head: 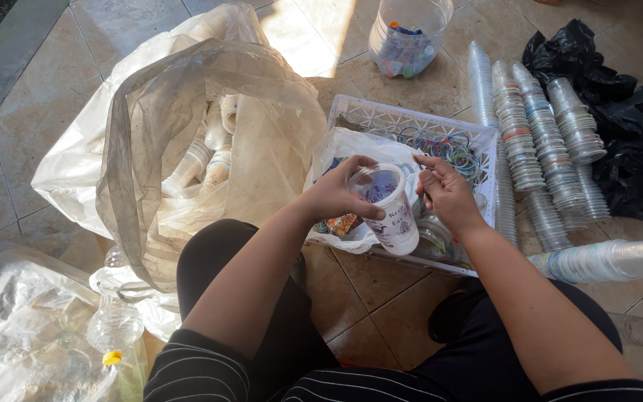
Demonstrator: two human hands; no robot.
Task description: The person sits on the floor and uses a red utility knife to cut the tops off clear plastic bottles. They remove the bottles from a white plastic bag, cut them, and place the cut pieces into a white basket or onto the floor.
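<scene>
Left hand (334,195) is gripping a printed plastic cup (392,212) over the white crate (411,119) while the right hand (448,195) pinches at its rim, with 4 or so cup stacks (541,149) already done on the floor and the big sack (202,149) looking far from empty

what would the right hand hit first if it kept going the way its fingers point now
The right hand points its fingers left, toward the plastic cup that the left hand grips. The cup's rim would likely be met first; the fingertips look almost on it already, though depth is hard to judge.
</scene>
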